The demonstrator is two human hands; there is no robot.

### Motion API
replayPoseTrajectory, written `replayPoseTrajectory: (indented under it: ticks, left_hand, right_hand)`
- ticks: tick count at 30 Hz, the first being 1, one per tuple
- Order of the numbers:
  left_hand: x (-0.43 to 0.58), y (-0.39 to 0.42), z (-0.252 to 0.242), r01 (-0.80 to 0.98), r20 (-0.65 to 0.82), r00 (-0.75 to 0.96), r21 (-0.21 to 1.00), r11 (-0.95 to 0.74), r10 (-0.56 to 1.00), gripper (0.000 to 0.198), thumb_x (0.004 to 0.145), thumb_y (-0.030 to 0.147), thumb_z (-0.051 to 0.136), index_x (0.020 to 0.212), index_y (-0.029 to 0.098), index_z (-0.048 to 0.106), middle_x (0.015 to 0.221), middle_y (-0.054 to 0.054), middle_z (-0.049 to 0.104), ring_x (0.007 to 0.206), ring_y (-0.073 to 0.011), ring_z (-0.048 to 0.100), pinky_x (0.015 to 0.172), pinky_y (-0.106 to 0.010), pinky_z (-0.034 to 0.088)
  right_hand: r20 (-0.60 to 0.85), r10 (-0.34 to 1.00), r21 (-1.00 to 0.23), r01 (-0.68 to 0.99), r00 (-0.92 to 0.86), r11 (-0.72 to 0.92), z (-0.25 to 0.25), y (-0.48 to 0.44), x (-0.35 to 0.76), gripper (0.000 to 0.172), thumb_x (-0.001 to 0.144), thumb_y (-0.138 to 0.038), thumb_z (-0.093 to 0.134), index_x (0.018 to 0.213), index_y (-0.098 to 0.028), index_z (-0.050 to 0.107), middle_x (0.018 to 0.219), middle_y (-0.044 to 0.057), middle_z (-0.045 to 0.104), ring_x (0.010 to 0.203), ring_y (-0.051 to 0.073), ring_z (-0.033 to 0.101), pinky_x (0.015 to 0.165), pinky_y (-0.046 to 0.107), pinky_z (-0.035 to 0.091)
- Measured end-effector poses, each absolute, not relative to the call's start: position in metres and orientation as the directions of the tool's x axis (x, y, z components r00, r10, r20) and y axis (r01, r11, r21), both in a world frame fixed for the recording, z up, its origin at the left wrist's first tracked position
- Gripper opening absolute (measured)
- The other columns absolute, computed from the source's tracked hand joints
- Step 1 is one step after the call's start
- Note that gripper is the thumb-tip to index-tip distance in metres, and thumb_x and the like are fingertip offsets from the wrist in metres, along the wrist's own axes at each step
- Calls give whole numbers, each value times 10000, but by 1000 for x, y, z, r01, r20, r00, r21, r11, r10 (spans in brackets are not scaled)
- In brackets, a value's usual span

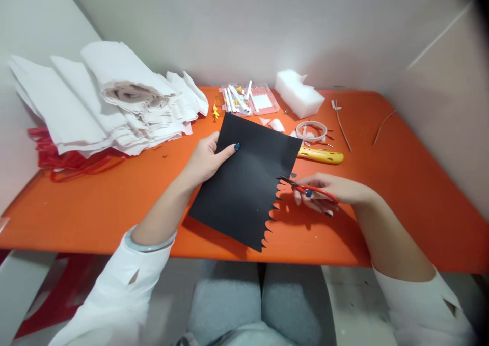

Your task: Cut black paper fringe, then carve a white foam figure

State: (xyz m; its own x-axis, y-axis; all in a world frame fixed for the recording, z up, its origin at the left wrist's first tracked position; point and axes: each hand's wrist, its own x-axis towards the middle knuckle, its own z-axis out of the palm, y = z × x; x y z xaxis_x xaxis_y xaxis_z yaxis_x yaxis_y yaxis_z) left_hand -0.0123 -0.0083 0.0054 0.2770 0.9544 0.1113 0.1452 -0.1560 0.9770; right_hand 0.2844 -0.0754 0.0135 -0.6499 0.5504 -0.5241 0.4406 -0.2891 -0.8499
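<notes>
Evidently, from my distant seat, the left hand (206,160) pinches the black sheet (248,183) by its left edge, probably to steady it above the orange table (95,208); its scalloped right side is free, I judge, to give the red-handled scissors (301,187) access. The right hand (342,187) grips their handles; the blades meet that edge.

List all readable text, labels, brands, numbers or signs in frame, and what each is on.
None readable anywhere.
White slim marker pens: too small and blurred to tell if printed.
White rectangular insert in the open clear plastic case: too blurred to read.
Long yellow plastic handle: no legible marking.
Black rectangular sheet with one scalloped edge: no lettering visible.
Red-handled metal scissors: none legible.
</notes>
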Motion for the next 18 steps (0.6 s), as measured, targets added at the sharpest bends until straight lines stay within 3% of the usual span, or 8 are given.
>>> replayPoseTrajectory:
  ticks: [7, 14, 18]
  left_hand:
    - [-11, -8, 3, 138, 136, 234, 975, -171, 963, 412, 759, 468, 685, 1053, 187, 623, 1016, -65, 720, 928, -249, 683, 727, -313, 589]
    - [-8, -9, -1, 132, 165, 220, 971, -197, 961, 416, 776, 474, 665, 1068, 185, 605, 1092, -80, 700, 973, -247, 673, 772, -316, 579]
    - [-7, -9, -1, 144, 193, 208, 964, -225, 959, 420, 783, 466, 662, 1081, 177, 599, 1135, -84, 686, 1028, -247, 654, 821, -315, 561]
  right_hand:
    - [-455, 616, -886, 394, -643, -243, 10, -76, 283, 296, 885, -445, 530, 921, -152, 541, 570, -32, 546, 395, 76, 481, 363, 168, 363]
    - [-345, 656, -937, 281, -671, -206, 4, -75, 285, 464, 836, -607, 527, 897, -147, 522, 566, -30, 532, 370, 69, 460, 348, 174, 362]
    - [-346, 663, -938, 265, -663, -224, 5, -75, 284, 398, 855, -548, 544, 869, -150, 532, 525, -44, 513, 357, 68, 449, 340, 175, 340]
